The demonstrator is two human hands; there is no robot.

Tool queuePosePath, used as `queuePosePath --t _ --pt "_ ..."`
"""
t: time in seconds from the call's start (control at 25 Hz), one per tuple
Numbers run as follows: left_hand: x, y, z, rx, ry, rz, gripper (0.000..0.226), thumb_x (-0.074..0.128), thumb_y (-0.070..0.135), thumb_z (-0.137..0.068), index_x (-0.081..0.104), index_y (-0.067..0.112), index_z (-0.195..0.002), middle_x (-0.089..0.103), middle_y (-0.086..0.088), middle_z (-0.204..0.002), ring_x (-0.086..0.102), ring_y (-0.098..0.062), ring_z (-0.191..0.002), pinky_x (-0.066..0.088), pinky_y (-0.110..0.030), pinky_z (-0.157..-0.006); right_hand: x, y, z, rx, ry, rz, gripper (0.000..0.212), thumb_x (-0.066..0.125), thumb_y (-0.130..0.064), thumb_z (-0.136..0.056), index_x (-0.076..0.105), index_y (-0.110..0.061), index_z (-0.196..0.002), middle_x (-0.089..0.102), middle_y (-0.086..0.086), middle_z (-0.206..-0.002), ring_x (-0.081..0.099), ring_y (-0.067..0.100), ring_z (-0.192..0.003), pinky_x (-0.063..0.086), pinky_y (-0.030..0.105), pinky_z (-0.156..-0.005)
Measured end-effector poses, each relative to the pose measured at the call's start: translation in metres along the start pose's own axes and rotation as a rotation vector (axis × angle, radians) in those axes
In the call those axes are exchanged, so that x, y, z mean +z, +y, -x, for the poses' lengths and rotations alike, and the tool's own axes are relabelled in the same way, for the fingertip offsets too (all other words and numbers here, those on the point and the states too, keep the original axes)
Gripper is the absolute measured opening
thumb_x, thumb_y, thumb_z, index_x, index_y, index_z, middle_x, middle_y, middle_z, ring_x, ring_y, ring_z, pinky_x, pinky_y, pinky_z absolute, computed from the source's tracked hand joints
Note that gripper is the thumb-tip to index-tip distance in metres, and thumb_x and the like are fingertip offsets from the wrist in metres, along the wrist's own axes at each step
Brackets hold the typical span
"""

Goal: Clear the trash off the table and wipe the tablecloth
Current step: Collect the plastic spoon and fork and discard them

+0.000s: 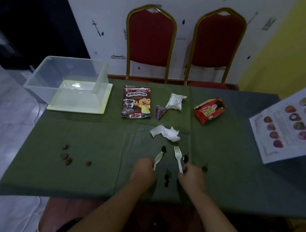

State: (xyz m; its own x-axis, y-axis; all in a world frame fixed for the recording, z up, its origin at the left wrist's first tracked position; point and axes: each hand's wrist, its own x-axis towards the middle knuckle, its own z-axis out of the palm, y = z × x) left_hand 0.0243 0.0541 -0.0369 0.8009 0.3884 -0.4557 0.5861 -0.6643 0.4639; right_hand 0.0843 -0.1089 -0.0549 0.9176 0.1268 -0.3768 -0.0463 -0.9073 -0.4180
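The left hand (144, 169) pinches the handle end of the white spoon (158, 159), fingers curled round it, the bowl pointing away from the person. The right hand (192, 175) does the same with the white fork (178, 159), gripping the bottom of its handle with the tines up-table. From where I stand both utensils seem just lifted or about to lift off the cloth (93, 148), though the dim light makes it hard to say whether the tips touch it.

Taking the fork as the marker: dark sauce spots (185, 158) sit right beside it on its right, another blot (163, 149) lies between fork and spoon, and a smear (167, 177) runs below it between the wrists. So the sensible way is to raise both utensils straight up rather than drag them, or the sauce spreads across the cloth and onto the fingers.

Just beyond the fork lies a crumpled tissue (166, 133). Farther up from it are a purple wrapper (159, 112), a white packet (175, 102) and the cereal bag (136, 102); up and to the right, the red biscuit pack (210, 109). Well to the fork's left, brown cereal pieces (68, 160) dot the cloth. The clear bin (43, 85) stands far up-left on a pale tray (102, 111), a long reach, so I would carry both utensils over level and drop them inside together. A printed sheet (289, 124) lies at the right edge.
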Motion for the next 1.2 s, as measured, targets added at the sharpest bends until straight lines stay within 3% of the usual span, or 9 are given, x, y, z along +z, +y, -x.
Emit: queuePosePath --t 0.08,0.2,0.32,0.56,0.68,0.76,0.88,1.08,1.2 --pt "0.0 0.002 0.001 -0.025 0.007 0.029 0.003 0.058 0.017 -0.079 0.06 0.016 -0.077 0.067 -0.008 -0.086 0.064 -0.024 -0.084 0.048 -0.031 -0.068 -0.001 -0.001 -0.001 0.027 -0.02 0.012 0.008 0.066 -0.016 -0.079 0.064 -0.01 -0.083 0.069 0.006 -0.084 0.065 0.023 -0.078 0.051 0.028 -0.067" --pt "0.0 0.005 0.003 -0.084 0.026 0.171 0.019 0.058 0.012 -0.079 0.052 0.02 -0.063 0.059 0.0 -0.069 0.055 -0.012 -0.064 0.041 -0.023 -0.057 -0.001 -0.003 -0.003 0.076 -0.07 0.029 0.015 0.067 -0.019 -0.077 0.065 -0.009 -0.088 0.069 0.006 -0.088 0.066 0.024 -0.083 0.051 0.029 -0.069" --pt "-0.001 0.008 0.002 -0.161 0.001 0.311 0.024 0.062 0.015 -0.083 0.053 0.023 -0.062 0.055 0.005 -0.064 0.051 -0.006 -0.061 0.038 -0.02 -0.052 -0.003 -0.003 -0.007 0.118 -0.159 0.064 0.025 0.066 -0.028 -0.077 0.068 -0.009 -0.093 0.07 0.008 -0.091 0.061 0.023 -0.075 0.046 0.025 -0.064" --pt "0.009 0.006 0.002 -0.263 -0.044 0.52 0.017 0.069 0.016 -0.081 0.06 0.021 -0.067 0.067 -0.003 -0.075 0.068 -0.022 -0.079 0.058 -0.04 -0.081 -0.004 -0.008 0.002 0.123 -0.241 0.088 0.018 0.061 -0.029 -0.076 0.056 -0.016 -0.067 0.067 0.011 -0.082 0.068 0.029 -0.087 0.044 0.026 -0.068" --pt "0.014 0.005 0.003 -0.279 -0.044 0.603 0.013 0.07 0.015 -0.082 0.062 0.017 -0.072 0.069 -0.009 -0.082 0.07 -0.023 -0.081 0.059 -0.043 -0.081 -0.009 -0.008 0.009 0.067 -0.192 -0.035 0.024 0.06 -0.021 -0.081 0.048 -0.018 -0.06 0.066 0.008 -0.073 0.064 0.026 -0.075 0.046 0.026 -0.064" --pt "0.015 0.006 0.004 -0.28 -0.047 0.689 0.007 0.069 0.012 -0.084 0.064 0.011 -0.079 0.069 -0.012 -0.084 0.069 -0.023 -0.078 0.06 -0.039 -0.077 -0.01 -0.01 0.014 0.025 -0.241 -0.224 0.025 0.061 -0.017 -0.088 0.052 -0.018 -0.065 0.059 0.002 -0.066 0.056 0.016 -0.062 0.04 0.023 -0.054" --pt "0.015 0.015 0.007 -0.245 -0.093 0.906 0.011 0.067 0.005 -0.086 0.063 -0.002 -0.092 0.068 -0.015 -0.082 0.065 -0.019 -0.065 0.058 -0.025 -0.059 -0.007 -0.016 0.019 -0.03 -0.308 -0.415 0.023 0.062 -0.02 -0.089 0.055 -0.016 -0.067 0.055 -0.001 -0.062 0.049 0.012 -0.057 0.036 0.024 -0.053" --pt "0.014 0.017 0.007 -0.177 -0.072 0.945 0.01 0.072 0.007 -0.081 0.066 0.001 -0.087 0.066 -0.012 -0.073 0.059 -0.012 -0.056 0.048 -0.018 -0.05 -0.01 -0.026 0.013 -0.159 -0.388 -0.401 0.028 0.062 -0.028 -0.089 0.051 -0.017 -0.065 0.045 0.0 -0.056 0.039 0.01 -0.051 0.029 0.026 -0.049" --pt "0.009 0.01 0.005 -0.219 -0.017 1.0 0.007 0.072 0.008 -0.081 0.069 0.003 -0.084 0.068 -0.01 -0.071 0.061 -0.01 -0.053 0.046 -0.018 -0.048 -0.016 -0.033 0.004 -0.207 -0.432 -0.339 0.023 0.066 -0.031 -0.086 0.059 -0.015 -0.071 0.056 -0.001 -0.065 0.051 0.01 -0.059 0.039 0.026 -0.056"
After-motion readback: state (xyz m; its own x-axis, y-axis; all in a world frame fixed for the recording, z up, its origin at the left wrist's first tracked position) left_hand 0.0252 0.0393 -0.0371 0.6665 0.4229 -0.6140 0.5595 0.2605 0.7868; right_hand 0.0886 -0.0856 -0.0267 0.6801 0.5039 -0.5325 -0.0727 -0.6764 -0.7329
